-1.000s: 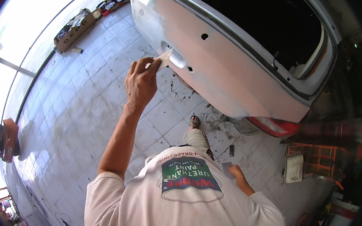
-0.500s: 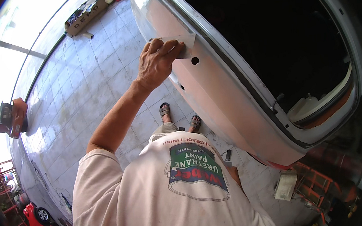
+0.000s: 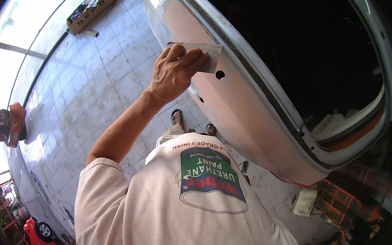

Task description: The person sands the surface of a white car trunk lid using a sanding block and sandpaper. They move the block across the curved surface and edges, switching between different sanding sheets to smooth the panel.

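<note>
My left hand [image 3: 176, 70] is closed on a thin, flat, grey sheet with straight edges [image 3: 210, 61]; whether it is sandpaper or a filler spreader I cannot tell. The fingers press the sheet against the upper face of a car body panel [image 3: 236, 105]. Pink and whitish patches cover this panel, and a round dark hole [image 3: 220, 75] sits just below the sheet. A smaller hole [image 3: 202, 99] lies nearer the panel's left edge. My right hand is hidden beyond my shirt [image 3: 161, 205].
A dark window opening [image 3: 291, 44] borders the panel on the right. Tiled floor [image 3: 95, 94] spreads to the left, with a cardboard box [image 3: 91, 12] at the far wall. A red toy car [image 3: 43, 243] is lower left; an orange metal frame [image 3: 338, 203] stands lower right.
My left hand and the sheet have shifted slightly right and down along the panel, and the sheet is more tilted. The view has also moved a little. A bit of my right arm has gone from sight.
</note>
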`<state>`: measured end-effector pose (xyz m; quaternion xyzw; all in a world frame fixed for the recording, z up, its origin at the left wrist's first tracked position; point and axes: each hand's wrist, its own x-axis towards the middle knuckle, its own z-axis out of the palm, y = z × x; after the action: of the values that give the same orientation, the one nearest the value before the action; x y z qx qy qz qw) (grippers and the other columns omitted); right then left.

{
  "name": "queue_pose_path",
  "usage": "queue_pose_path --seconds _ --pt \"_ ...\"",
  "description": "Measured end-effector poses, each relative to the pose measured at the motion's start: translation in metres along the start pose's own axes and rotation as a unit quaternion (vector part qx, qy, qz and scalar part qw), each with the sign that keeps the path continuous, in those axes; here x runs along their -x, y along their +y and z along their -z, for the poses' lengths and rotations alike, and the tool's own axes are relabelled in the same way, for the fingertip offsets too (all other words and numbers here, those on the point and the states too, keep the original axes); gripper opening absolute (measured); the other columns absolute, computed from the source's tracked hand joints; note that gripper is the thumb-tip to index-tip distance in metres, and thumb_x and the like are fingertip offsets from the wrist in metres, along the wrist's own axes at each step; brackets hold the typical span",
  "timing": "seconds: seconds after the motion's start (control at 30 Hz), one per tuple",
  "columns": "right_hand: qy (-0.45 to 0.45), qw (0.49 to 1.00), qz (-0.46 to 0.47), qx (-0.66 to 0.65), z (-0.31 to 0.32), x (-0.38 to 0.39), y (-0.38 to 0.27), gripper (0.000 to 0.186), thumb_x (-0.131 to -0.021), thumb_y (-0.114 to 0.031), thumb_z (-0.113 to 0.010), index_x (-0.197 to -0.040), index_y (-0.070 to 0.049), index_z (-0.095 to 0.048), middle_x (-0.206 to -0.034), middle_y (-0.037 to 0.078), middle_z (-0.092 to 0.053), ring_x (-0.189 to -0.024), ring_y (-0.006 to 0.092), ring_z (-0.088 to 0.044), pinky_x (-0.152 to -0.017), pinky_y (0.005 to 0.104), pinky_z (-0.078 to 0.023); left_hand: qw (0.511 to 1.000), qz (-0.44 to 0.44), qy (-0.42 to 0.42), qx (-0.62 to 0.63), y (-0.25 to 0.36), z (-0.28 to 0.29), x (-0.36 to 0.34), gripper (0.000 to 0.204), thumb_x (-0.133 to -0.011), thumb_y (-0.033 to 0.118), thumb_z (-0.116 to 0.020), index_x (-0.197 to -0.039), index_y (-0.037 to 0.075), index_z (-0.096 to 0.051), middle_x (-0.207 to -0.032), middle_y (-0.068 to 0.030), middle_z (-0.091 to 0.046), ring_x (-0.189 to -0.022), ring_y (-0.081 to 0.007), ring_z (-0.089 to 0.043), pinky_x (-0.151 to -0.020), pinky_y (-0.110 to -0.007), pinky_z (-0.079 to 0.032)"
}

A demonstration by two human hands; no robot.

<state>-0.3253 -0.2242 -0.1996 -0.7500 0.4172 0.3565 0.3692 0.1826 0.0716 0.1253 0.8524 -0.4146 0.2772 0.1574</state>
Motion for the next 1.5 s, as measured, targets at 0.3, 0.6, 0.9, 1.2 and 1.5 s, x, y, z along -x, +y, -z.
queue_pose_path --seconds 0.3,0.6,0.9,1.2,1.5 --pt "-0.001 1.0 0.004 0.002 -0.002 -0.008 -0.01 0.044 -0.1 -0.035 -0.06 -0.102 0.007 -0.073 -0.098 0.031 -0.072 -0.094 0.0424 -0.073 -0.082 0.0506 -0.056 1.0 -0.007 -0.021 0.003 -0.016 0.006 -0.011 0.038 -0.079 0.006 -0.076 -0.115 0.015 -0.08 -0.113 0.0054 -0.074 -0.094 -0.0189 -0.059 -0.086 -0.034 -0.055" --pt "-0.007 1.0 0.01 0.0 -0.007 -0.014 -0.014 0.044 -0.1 -0.035 -0.059 -0.102 0.007 -0.073 -0.098 0.031 -0.072 -0.094 0.0427 -0.073 -0.082 0.0507 -0.055 1.0 -0.009 -0.016 0.01 -0.031 0.003 -0.011 0.041 -0.075 0.002 -0.076 -0.113 0.016 -0.081 -0.114 0.0042 -0.077 -0.092 -0.0198 -0.062 -0.086 -0.035 -0.056" --pt "-0.004 1.0 0.011 0.002 -0.005 -0.016 -0.02 0.044 -0.1 -0.035 -0.059 -0.103 0.006 -0.073 -0.099 0.031 -0.072 -0.095 0.0431 -0.073 -0.083 0.0508 -0.055 1.0 -0.029 -0.007 0.004 -0.047 -0.001 -0.014 0.046 -0.074 -0.002 -0.073 -0.116 0.016 -0.08 -0.114 0.005 -0.076 -0.091 -0.0204 -0.061 -0.086 -0.034 -0.056" --pt "-0.003 1.0 0.013 0.009 -0.003 -0.017 -0.03 0.044 -0.101 -0.035 -0.059 -0.103 0.006 -0.073 -0.099 0.031 -0.072 -0.096 0.0434 -0.072 -0.083 0.0509 -0.055 0.999 -0.03 0.022 -0.036 -0.076 -0.012 -0.017 0.038 -0.075 0.006 -0.076 -0.11 0.018 -0.08 -0.111 0.0089 -0.072 -0.092 -0.0184 -0.057 -0.089 -0.032 -0.057" --pt "-0.001 1.0 0.013 0.013 -0.002 -0.015 -0.036 0.044 -0.101 -0.035 -0.059 -0.104 0.006 -0.073 -0.1 0.031 -0.072 -0.096 0.0437 -0.072 -0.084 0.051 -0.055 0.997 -0.022 0.043 -0.055 -0.107 -0.025 -0.019 0.038 -0.075 0.006 -0.075 -0.111 0.018 -0.08 -0.112 0.0089 -0.072 -0.09 -0.0177 -0.057 -0.089 -0.032 -0.056"
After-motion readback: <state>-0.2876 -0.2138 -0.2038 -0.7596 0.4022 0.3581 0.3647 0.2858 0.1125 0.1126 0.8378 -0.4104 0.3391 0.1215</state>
